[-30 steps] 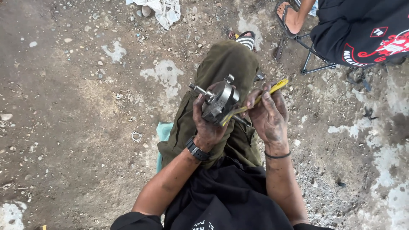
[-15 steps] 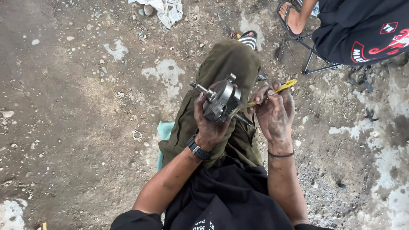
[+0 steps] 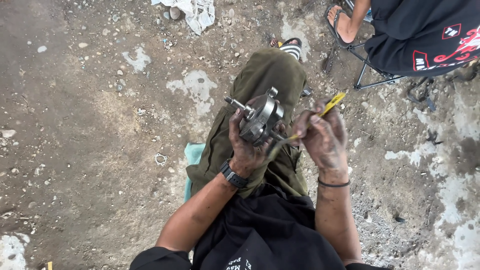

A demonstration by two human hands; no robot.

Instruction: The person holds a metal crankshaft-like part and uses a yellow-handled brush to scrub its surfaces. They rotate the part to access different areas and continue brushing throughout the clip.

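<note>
My left hand [image 3: 246, 145] grips a round grey metal engine part [image 3: 260, 119] with a shaft sticking out to the left, held over my olive-trousered knee [image 3: 265, 75]. My right hand [image 3: 322, 136], smeared with grease, holds a thin tool with a yellow handle [image 3: 332, 103]; its dark tip points down-left toward the underside of the metal part. A black watch sits on my left wrist and a thin black band on my right. Both hands are close together, almost touching at the part.
I sit on rough dirty concrete ground [image 3: 90, 125]. A small metal gasket [image 3: 160, 159] lies on the ground to the left. A white rag [image 3: 192, 10] lies at the top. Another person in black on a folding stool [image 3: 372, 75] sits at the top right, sandalled foot [image 3: 342, 22] nearby.
My right hand has tilted the yellow-handled tool a little and brought its tip nearer the metal part. The left hand keeps the part in nearly the same place.
</note>
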